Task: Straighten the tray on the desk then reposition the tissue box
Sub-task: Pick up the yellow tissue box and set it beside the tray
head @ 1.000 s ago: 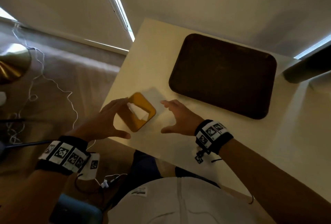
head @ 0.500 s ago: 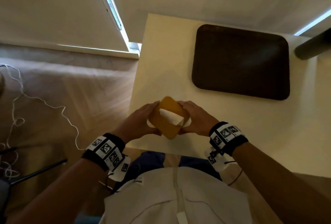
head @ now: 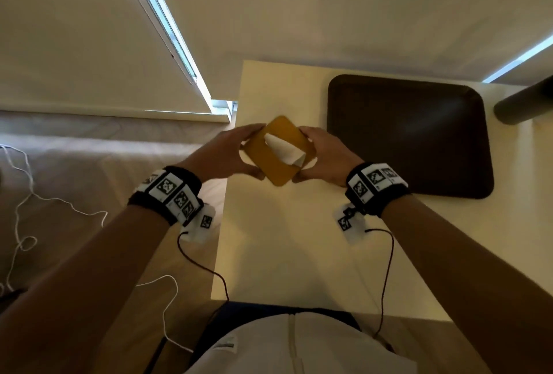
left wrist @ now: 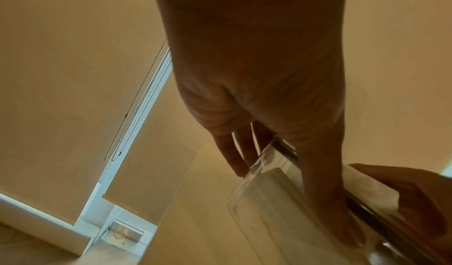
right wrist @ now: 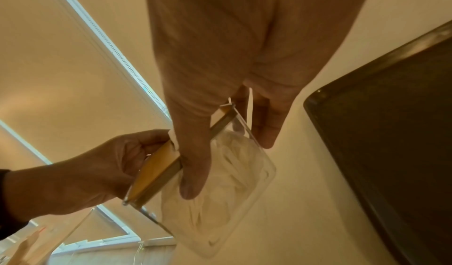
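Note:
The tissue box (head: 276,152) has a yellow lid, a clear body (right wrist: 227,188) and a white tissue (head: 284,149) poking out of its slot. It is held above the cream desk (head: 284,239) near the left edge, turned corner-on. My left hand (head: 230,153) grips its left side and my right hand (head: 321,158) grips its right side, thumbs and fingers curled round the edges. The dark brown tray (head: 410,134) lies flat to the right, its sides parallel to the desk edges. The clear body (left wrist: 276,195) also shows in the left wrist view.
A dark cylinder (head: 523,104) lies at the desk's far right corner, beside the tray. Roller blinds (head: 89,29) hang behind the desk, with a bead chain (left wrist: 137,103). White cable (head: 21,194) trails on the floor at left. My lap sits at the desk's near edge.
Both hands closed onto the tissue box and lifted it off the desk's near left edge, then carried it farther away, toward the back, level with the tray.

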The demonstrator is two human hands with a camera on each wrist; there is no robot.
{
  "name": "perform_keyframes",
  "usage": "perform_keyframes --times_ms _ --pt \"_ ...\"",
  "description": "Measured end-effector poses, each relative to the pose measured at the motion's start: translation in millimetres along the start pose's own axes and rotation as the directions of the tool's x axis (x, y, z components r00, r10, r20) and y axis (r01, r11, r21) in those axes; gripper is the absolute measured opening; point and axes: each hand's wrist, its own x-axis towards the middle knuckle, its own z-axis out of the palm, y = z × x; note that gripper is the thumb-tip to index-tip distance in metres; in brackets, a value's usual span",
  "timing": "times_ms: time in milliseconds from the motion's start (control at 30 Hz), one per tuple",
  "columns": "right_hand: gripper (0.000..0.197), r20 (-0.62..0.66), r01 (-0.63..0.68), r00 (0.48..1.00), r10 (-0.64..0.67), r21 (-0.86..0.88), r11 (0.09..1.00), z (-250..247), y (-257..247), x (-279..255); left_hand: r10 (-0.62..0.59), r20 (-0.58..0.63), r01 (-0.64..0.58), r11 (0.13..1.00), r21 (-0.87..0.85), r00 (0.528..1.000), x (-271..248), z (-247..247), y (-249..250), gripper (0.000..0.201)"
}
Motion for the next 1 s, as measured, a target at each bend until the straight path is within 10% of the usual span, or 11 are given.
perform_keyframes --times_ms 400,766,999 --pt "0.119 -0.010 -0.018 1.000 0.017 -0.117 0.993 -69.3 15.8 135.6 -0.070 -0.045 0.070 0.997 -0.016 0.997 117.8 -54.4 -28.9 0.115" --pt "0.118 -0.033 -0.076 0.996 0.077 0.031 0.997 -60.9 25.3 138.5 -0.064 0.052 0.066 0.997 -0.033 0.997 136.8 -55.8 -48.6 0.114" --pt "0.147 -0.156 -0.301 0.922 0.354 0.287 0.910 -9.6 26.0 105.2 -0.065 0.158 0.066 0.998 0.001 0.985 146.9 -67.4 -54.7 0.131"
